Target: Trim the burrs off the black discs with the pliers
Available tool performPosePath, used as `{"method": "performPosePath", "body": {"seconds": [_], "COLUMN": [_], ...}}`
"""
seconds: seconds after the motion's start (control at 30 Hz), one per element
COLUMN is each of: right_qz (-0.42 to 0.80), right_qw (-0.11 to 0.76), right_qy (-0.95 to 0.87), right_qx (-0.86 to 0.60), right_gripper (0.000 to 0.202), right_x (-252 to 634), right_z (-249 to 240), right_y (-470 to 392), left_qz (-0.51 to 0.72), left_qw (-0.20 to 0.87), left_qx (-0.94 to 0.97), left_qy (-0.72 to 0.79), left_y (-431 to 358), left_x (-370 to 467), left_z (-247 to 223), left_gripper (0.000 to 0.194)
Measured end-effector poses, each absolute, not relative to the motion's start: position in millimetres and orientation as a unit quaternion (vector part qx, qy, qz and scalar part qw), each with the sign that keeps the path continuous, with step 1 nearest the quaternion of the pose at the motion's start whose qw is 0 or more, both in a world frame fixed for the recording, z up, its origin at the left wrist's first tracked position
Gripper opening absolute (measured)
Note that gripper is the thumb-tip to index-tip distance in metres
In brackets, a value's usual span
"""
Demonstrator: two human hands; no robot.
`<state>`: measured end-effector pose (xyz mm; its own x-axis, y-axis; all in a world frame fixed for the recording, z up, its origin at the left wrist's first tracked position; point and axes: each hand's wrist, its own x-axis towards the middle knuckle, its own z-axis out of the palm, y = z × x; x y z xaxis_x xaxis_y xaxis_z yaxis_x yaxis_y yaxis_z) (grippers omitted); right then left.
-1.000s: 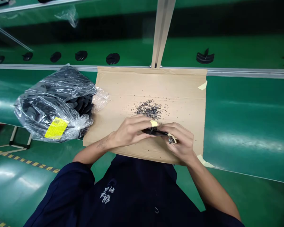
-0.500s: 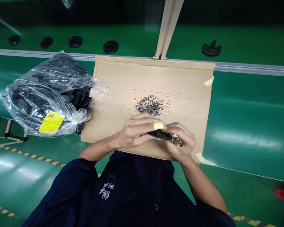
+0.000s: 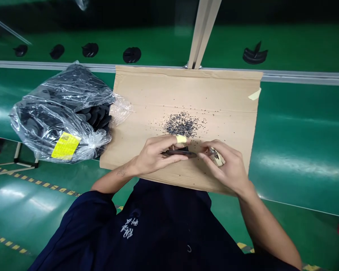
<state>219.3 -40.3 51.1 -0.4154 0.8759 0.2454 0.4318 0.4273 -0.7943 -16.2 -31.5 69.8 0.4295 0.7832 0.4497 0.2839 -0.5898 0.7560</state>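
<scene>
My left hand (image 3: 159, 153) grips a thin black plastic disc (image 3: 178, 152) with a raised piece on its upper side, held nearly edge-on. Yellow tape (image 3: 181, 139) wraps one of that hand's fingers. Just to the right, my right hand (image 3: 226, 163) is closed around a small shiny metal clipper (image 3: 216, 156), largely hidden in the palm. Its thumb and index fingertips are a short way off the disc's right edge. Beyond both hands, a heap of tiny black bits (image 3: 183, 125) lies scattered over the cardboard sheet (image 3: 226, 90).
A clear plastic bag (image 3: 53, 101) full of black discs, with a yellow label (image 3: 65, 146), sits left of the cardboard. Several black parts, such as this one (image 3: 132, 55), lie behind the metal rail (image 3: 299, 77). An upright post (image 3: 205, 34) stands at the back.
My right hand has drawn away from the disc to the right, taking the clipper along. My left hand has moved slightly left and turned the disc.
</scene>
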Motion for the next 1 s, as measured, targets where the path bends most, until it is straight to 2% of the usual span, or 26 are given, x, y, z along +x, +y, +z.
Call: {"method": "performPosePath", "body": {"seconds": [0.1,0.2,0.37,0.53,0.63,0.77,0.9,0.93,1.0], "right_qz": [0.174,0.073,-0.005,-0.030,0.094,0.355,0.549,0.597,0.668], "right_qw": [0.257,0.197,0.125,0.070,0.085,0.188,0.267,0.279,0.329], "right_qy": [-0.854,-0.891,-0.908,-0.917,-0.912,-0.794,-0.632,-0.589,-0.481], "right_qx": [-0.416,-0.402,-0.400,-0.392,-0.391,-0.456,-0.477,-0.467,-0.462], "right_gripper": [0.018,0.018,0.014,0.021,0.023,0.013,0.038,0.042,0.036], "right_x": [227.2,224.0,218.3,218.9,221.4,229.4,237.0,236.9,233.3], "right_z": [61.4,70.3,76.7,77.3,80.0,81.7,69.6,64.9,56.2], "right_y": [-33.3,-30.6,-32.9,-31.5,-24.7,-19.6,-26.7,-29.7,-35.7], "left_qz": [0.418,0.426,0.442,0.460,0.464,0.468,0.450,0.445,0.434], "left_qw": [0.292,0.285,0.278,0.275,0.268,0.225,0.185,0.175,0.154], "left_qx": [0.797,0.800,0.797,0.787,0.788,0.791,0.807,0.811,0.818], "left_qy": [0.325,0.312,0.303,0.306,0.303,0.323,0.334,0.337,0.346], "left_y": [-30.0,-29.4,-31.8,-34.6,-34.4,-31.7,-27.3,-26.3,-24.9], "left_x": [-17.4,-14.3,-11.3,-10.4,-9.7,-9.5,-9.5,-9.2,-8.3], "left_z": [71.9,72.3,70.7,66.4,65.9,67.8,68.1,67.6,66.5], "left_gripper": [0.028,0.024,0.024,0.022,0.024,0.025,0.019,0.018,0.018]}}
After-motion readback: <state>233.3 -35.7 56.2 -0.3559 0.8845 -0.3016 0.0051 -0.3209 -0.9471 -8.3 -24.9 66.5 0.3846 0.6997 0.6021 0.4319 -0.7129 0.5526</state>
